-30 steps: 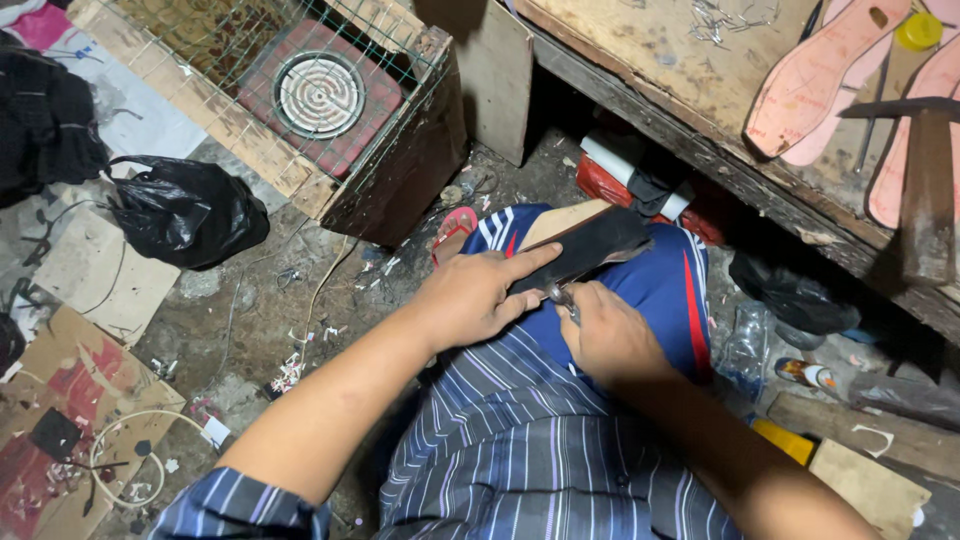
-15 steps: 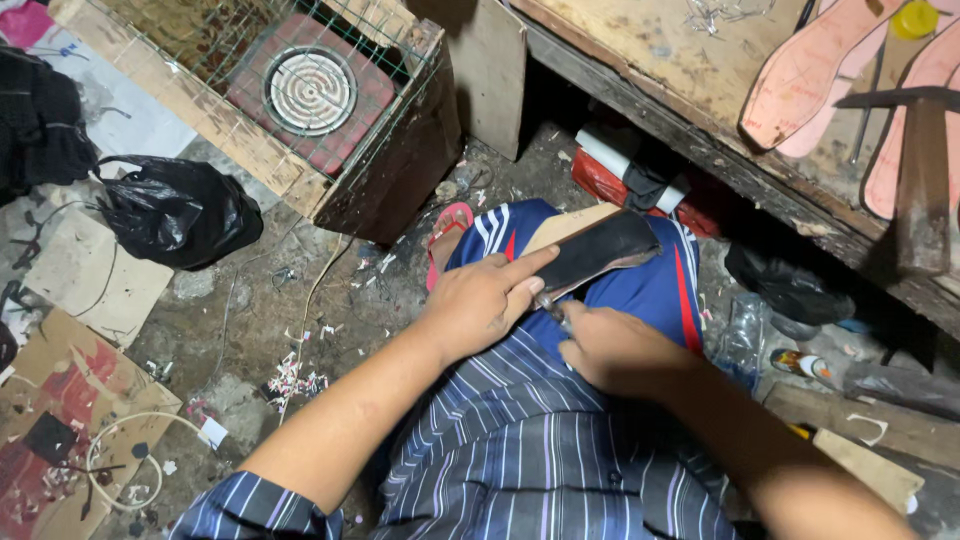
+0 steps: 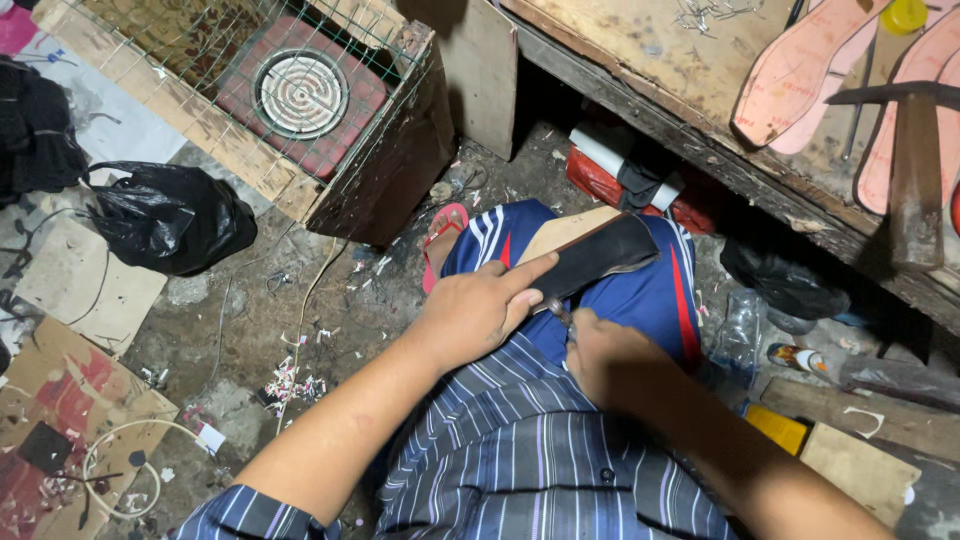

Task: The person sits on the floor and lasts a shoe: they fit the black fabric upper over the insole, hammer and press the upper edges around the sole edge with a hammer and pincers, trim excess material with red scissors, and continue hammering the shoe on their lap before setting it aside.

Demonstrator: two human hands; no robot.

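Observation:
On my lap lies a dark shoe sole (image 3: 600,258), resting on a pale board across my blue shorts (image 3: 640,290). My left hand (image 3: 478,312) presses flat on the near end of the sole, index finger stretched along it. My right hand (image 3: 612,360) is closed around a small metal tool (image 3: 558,312) whose tip meets the sole's near edge; most of the tool is hidden in the fist.
A wooden crate with wire mesh and a round electric coil (image 3: 300,95) stands at the upper left. A workbench (image 3: 690,70) at the upper right carries pink insoles (image 3: 800,75) and a hammer (image 3: 915,170). A black plastic bag (image 3: 170,215), cardboard and scraps litter the floor.
The view has shifted slightly; both hands stay at the sole's near end, with the right hand drawn a little closer to my body.

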